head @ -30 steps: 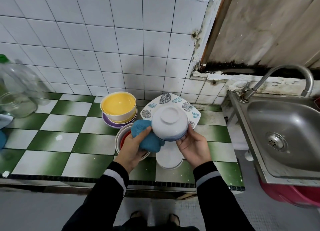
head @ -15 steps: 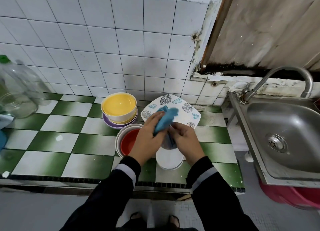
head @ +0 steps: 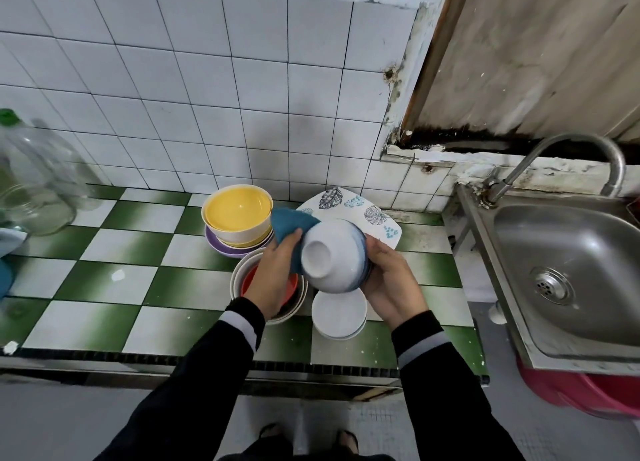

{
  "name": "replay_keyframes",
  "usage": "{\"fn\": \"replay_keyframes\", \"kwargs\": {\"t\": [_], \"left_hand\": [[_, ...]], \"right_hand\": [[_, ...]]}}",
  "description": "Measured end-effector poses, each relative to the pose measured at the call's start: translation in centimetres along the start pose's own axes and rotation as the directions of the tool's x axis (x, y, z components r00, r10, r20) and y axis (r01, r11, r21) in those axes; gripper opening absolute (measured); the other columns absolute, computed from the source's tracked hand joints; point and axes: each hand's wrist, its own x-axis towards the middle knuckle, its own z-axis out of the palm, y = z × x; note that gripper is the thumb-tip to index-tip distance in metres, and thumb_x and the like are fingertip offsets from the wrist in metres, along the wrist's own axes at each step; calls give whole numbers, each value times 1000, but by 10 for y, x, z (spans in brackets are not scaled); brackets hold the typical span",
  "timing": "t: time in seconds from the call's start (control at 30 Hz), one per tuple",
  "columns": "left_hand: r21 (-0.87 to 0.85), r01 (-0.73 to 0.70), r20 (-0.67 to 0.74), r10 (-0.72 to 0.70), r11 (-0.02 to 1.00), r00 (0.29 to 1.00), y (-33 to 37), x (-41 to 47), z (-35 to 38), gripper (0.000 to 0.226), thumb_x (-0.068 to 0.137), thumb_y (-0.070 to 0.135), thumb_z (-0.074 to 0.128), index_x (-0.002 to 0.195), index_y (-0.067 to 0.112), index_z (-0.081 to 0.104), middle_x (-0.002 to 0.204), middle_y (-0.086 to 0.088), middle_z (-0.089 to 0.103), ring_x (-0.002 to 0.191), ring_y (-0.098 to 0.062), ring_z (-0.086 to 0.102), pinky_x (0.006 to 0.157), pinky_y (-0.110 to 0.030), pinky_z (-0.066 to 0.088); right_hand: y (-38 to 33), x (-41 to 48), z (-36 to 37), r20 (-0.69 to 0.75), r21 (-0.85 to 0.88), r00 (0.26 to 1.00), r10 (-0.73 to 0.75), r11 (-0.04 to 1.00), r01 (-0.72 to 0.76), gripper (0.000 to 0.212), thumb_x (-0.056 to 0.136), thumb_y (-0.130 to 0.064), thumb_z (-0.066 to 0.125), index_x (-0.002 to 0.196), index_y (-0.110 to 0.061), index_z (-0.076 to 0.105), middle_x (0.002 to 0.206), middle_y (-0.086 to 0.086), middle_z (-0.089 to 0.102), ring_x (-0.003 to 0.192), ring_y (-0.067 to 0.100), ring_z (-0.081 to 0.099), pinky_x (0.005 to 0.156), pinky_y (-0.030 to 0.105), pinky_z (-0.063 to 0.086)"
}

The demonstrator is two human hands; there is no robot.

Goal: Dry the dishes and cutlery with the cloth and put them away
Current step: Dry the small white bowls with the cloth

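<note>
We are turning the white bowl point(head: 332, 256) base-outward again, right hand point(head: 391, 284) curling round its rim, left hand point(head: 273, 277) pinching the blue cloth point(head: 291, 223). Its inside is facing away.

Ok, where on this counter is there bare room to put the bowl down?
Free: counter tiles between plastic bottles and yellow bowl stack; strip between white bowl stack and sink. Crowded around the red bowl.
</note>
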Motion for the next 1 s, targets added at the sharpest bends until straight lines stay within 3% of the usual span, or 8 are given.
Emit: {"fn": "replay_keyframes", "kwargs": {"t": [0.1,0.17,0.3,0.47,0.7,0.83,0.93,1.0], "left_hand": [[15,-102,-191,103,995,976,-17,-13,13,19,101,30,50,118,25,59,115,4,68,114,-16,60,101,-37,46],[160,-283,-247,315,946,916,-30,-28,21,22,102,28,51,122,22,56,116,2,65,114,-15,59,98,-34,46],[445,-552,24,607,705,794,-52,-37,21,35,96,23,51,131,23,49,133,-10,48,124,-20,49,107,-36,40],[563,-691,326,646,454,690,-44,-31,15,52,91,10,52,142,15,45,152,-6,37,143,-25,34,116,-31,31],[514,-359,58,387,779,920,-7,-18,13,15,101,26,51,112,35,52,109,6,61,97,-1,58,85,-26,48],[525,-368,77,388,767,918,-8,-22,11,14,101,26,52,108,39,50,107,7,60,95,2,57,80,-15,46],[166,-123,-30,130,978,991,-1,-16,3,17,100,28,54,116,28,59,108,5,67,99,-5,62,86,-24,51],[-60,51,-22,-53,997,998,2,-12,-1,29,98,31,56,124,19,59,117,-3,68,107,-18,62,96,-40,50]], "right_hand": [[5,-1,8,-55,380,990,133,919,-102,19,98,-10,50,110,-9,65,87,3,77,76,14,74,59,29,60],[8,-2,15,-78,433,986,145,896,-98,15,99,-9,50,100,-10,64,79,4,76,69,14,74,54,31,59],[16,-2,28,-105,302,994,31,953,2,13,101,-7,49,91,-13,55,74,3,74,65,15,72,58,31,60],[27,-3,33,-118,117,992,-39,992,53,13,100,-5,50,96,-17,53,81,12,72,68,19,66,60,28,55],[33,-12,21,-12,-438,995,-104,895,88,6,101,-6,52,102,-11,55,66,3,67,59,15,61,65,33,53],[23,-11,17,72,-593,992,-105,795,127,8,101,-5,53,101,-9,59,66,-3,70,59,9,62,57,23,51],[8,-7,11,86,-533,988,-128,832,154,11,100,-4,53,95,-8,62,74,2,67,67,11,58,60,21,47],[1,-3,6,50,-346,991,-124,929,134,16,101,-4,49,97,-6,64,86,6,68,79,16,60,72,24,52]]}}
